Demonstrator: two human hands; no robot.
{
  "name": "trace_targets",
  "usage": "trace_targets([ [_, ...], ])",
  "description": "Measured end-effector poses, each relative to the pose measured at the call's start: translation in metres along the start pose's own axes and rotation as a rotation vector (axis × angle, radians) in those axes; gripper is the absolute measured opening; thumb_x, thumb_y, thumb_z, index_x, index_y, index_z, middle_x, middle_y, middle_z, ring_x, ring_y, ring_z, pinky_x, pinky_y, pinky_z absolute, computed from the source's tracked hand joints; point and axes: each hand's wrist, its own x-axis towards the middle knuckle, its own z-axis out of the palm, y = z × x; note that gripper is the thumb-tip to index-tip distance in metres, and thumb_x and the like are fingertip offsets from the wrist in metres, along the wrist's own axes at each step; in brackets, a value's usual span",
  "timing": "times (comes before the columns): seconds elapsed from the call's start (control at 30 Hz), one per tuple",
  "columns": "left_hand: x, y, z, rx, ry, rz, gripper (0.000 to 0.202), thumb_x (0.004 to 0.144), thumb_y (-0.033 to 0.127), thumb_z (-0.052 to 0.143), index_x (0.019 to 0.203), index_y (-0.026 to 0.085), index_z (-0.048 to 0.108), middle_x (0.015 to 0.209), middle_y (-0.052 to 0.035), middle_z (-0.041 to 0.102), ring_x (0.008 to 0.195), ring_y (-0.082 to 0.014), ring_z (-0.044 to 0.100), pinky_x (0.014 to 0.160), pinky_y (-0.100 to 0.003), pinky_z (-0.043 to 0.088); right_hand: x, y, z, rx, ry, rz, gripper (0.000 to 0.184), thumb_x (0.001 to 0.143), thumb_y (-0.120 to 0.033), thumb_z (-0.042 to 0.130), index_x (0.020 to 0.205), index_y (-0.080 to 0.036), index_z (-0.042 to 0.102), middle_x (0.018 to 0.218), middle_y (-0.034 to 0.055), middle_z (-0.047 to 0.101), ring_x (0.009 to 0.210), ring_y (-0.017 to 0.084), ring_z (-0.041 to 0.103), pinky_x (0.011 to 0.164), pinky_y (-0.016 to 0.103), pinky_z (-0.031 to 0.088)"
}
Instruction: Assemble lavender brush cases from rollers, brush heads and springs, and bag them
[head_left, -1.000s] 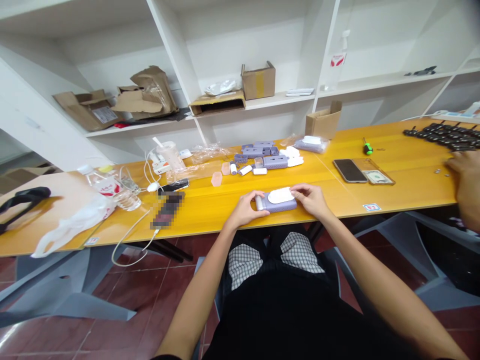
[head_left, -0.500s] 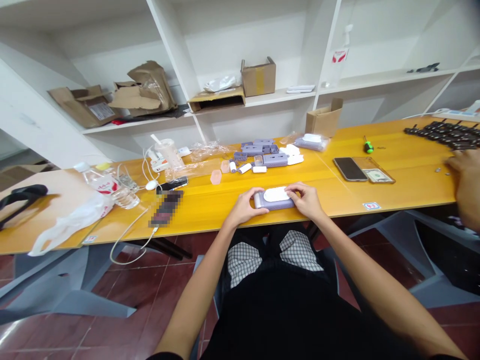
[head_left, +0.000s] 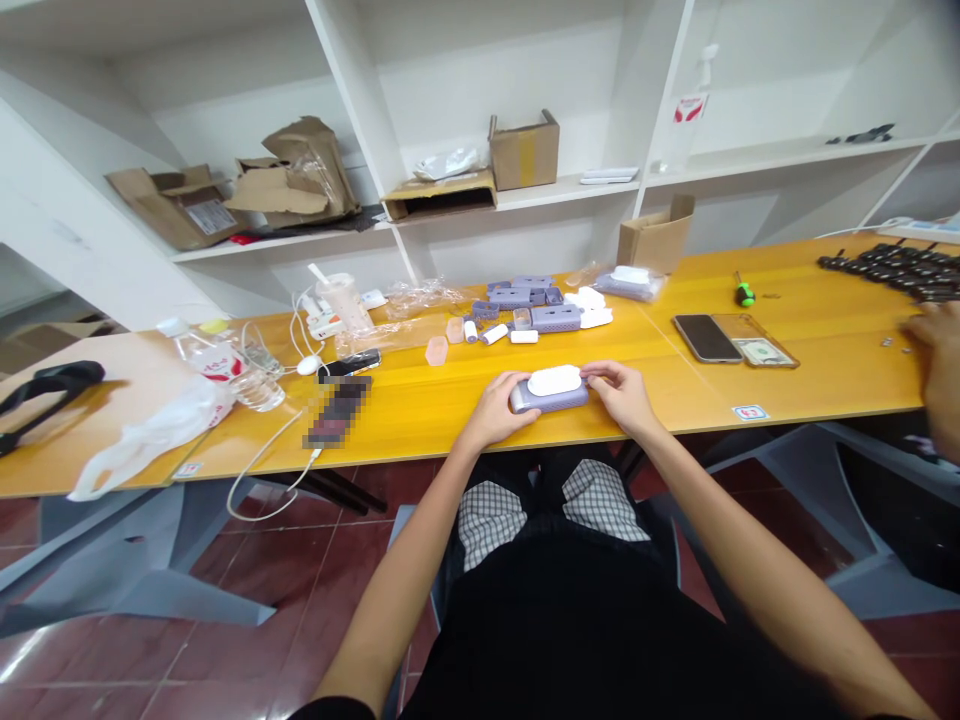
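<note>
On the table (head_left: pixel 409 415), the left hand (head_left: pixel 495 412) clamps a part-hidden purple case (head_left: pixel 564 399); I cannot tell the right hand's grip (head_left: pixel 624 396).

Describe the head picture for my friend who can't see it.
A person's left hand grips a purple case topped with a white oval piece; the right hand is at its right end. Beyond them on the yellow table lie purple and white parts. A phone lies to the right.
</note>
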Motion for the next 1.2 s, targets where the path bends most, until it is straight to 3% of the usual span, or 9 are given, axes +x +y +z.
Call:
trace_targets([
  [0.23, 0.001, 0.000, 0.002, 0.063, 0.036, -0.022, 0.064, 0.084, 0.046, 0.081, 0.140, 0.024, 0.058, 0.138, -0.0108, 0.062, 0.132, -0.0311, 0.058, 0.117, -0.048, 0.044, -0.004, -0.007, 0.001, 0.040, -0.132, -0.023, 0.020, 0.081, -0.030, 0.072, 0.099, -0.022, 0.076, 0.095, 0.0081, 0.082, 0.094, 0.027, 0.078, 0.093, 0.048, 0.062],
  [0.43, 0.003, -0.003, 0.002, 0.049, 0.118, -0.053, 0.045, 0.092, 0.046, 0.072, 0.129, 0.021, 0.064, 0.128, -0.0111, 0.068, 0.122, -0.0300, 0.063, 0.112, -0.047, 0.048, -0.006, -0.010, 0.002, 0.008, -0.299, -0.084, 0.024, 0.084, -0.030, 0.073, 0.107, -0.023, 0.075, 0.109, 0.0084, 0.082, 0.103, 0.027, 0.077, 0.096, 0.048, 0.061],
  [0.67, 0.004, -0.004, 0.001, 0.081, 0.173, -0.109, 0.036, 0.092, 0.045, 0.072, 0.118, 0.021, 0.067, 0.118, -0.0099, 0.071, 0.114, -0.0296, 0.066, 0.106, -0.047, 0.050, -0.009, -0.018, 0.002, -0.155, -0.344, -0.146, 0.032, 0.086, -0.029, 0.075, 0.117, -0.027, 0.076, 0.123, 0.0081, 0.078, 0.116, 0.030, 0.073, 0.102, 0.052, 0.058],
  [0.83, 0.004, -0.004, 0.001, 0.062, 0.159, -0.101, 0.041, 0.093, 0.041, 0.071, 0.129, 0.022, 0.063, 0.130, -0.0111, 0.068, 0.123, -0.0303, 0.063, 0.112, -0.048, 0.047, -0.009, -0.018, 0.000, -0.131, -0.372, -0.128, 0.036, 0.087, -0.030, 0.075, 0.123, -0.028, 0.072, 0.129, 0.0086, 0.076, 0.120, 0.030, 0.072, 0.104, 0.052, 0.056],
  [1.2, 0.001, -0.006, 0.005, 0.080, 0.108, -0.074, 0.063, 0.096, 0.047, 0.067, 0.150, 0.021, 0.048, 0.150, -0.0145, 0.055, 0.141, -0.0323, 0.051, 0.122, -0.050, 0.039, -0.006, -0.007, 0.001, -0.061, -0.363, -0.106, 0.036, 0.087, -0.033, 0.077, 0.121, -0.025, 0.070, 0.127, 0.0104, 0.076, 0.121, 0.030, 0.071, 0.106, 0.052, 0.054],
])
